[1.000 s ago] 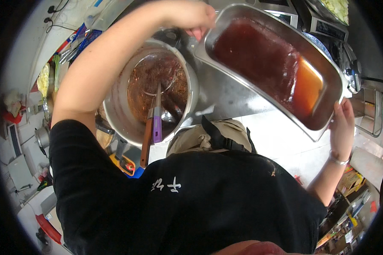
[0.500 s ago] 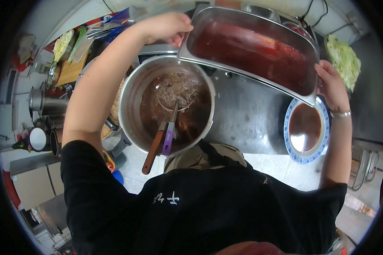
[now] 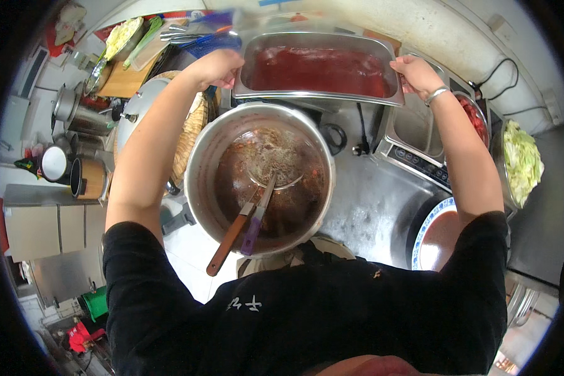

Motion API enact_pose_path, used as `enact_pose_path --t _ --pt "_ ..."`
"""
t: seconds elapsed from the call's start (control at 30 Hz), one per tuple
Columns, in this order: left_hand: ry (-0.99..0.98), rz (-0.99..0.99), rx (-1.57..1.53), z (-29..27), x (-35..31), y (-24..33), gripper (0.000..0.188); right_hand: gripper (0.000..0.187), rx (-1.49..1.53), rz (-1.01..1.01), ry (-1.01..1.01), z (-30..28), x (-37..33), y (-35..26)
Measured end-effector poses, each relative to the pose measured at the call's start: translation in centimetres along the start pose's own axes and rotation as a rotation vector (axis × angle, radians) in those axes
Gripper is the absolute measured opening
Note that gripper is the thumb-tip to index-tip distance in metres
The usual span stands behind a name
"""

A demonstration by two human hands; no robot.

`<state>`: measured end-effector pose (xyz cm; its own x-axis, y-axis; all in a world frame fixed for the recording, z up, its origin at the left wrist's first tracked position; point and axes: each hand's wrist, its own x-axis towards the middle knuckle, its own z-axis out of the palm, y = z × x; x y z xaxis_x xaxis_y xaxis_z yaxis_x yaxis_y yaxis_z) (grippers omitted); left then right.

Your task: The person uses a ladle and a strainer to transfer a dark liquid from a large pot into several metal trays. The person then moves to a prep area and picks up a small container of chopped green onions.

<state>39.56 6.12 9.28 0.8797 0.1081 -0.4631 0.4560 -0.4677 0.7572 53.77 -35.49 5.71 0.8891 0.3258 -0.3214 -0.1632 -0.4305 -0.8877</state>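
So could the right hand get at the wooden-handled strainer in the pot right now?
Probably not: the right hand grips the end of the steel tray of red sauce, and the left hand holds the other end.

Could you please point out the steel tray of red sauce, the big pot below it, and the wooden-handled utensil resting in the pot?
steel tray point(image 3: 319, 97), head view, on its near rim.
big pot point(image 3: 200, 169), head view, on its left inner wall.
wooden-handled utensil point(image 3: 227, 241), head view, on the brown handle.

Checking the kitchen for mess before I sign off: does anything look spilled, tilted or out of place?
No spill shows. The steel tray of red sauce is held level in both hands, left hand and right hand, behind the big pot. Two utensil handles jut over the pot's near rim, easy to knock.
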Motion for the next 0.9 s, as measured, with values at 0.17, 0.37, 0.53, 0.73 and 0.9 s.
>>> enact_pose_path --t 0.17,0.37,0.53,0.73,0.9 --pt "0.040 -0.113 -0.012 -1.1 3.0 -3.4 0.010 0.018 -0.076 0.029 -0.046 2.6 4.8 0.2" --pt "0.078 -0.155 -0.051 -1.1 6.3 -6.4 0.010 0.021 -0.144 0.007 -0.082 4.6 8.6 1.3" --pt "0.110 -0.172 -0.036 -0.9 8.3 -7.6 0.015 0.021 -0.104 0.002 -0.069 5.3 10.5 2.1" --pt "0.164 -0.188 -0.013 -0.6 9.9 -8.7 0.025 0.020 -0.162 -0.011 -0.035 6.1 10.9 3.0" --pt "0.196 -0.182 0.020 -1.1 10.5 -8.7 0.039 0.029 -0.140 -0.029 0.023 4.9 9.0 2.2"
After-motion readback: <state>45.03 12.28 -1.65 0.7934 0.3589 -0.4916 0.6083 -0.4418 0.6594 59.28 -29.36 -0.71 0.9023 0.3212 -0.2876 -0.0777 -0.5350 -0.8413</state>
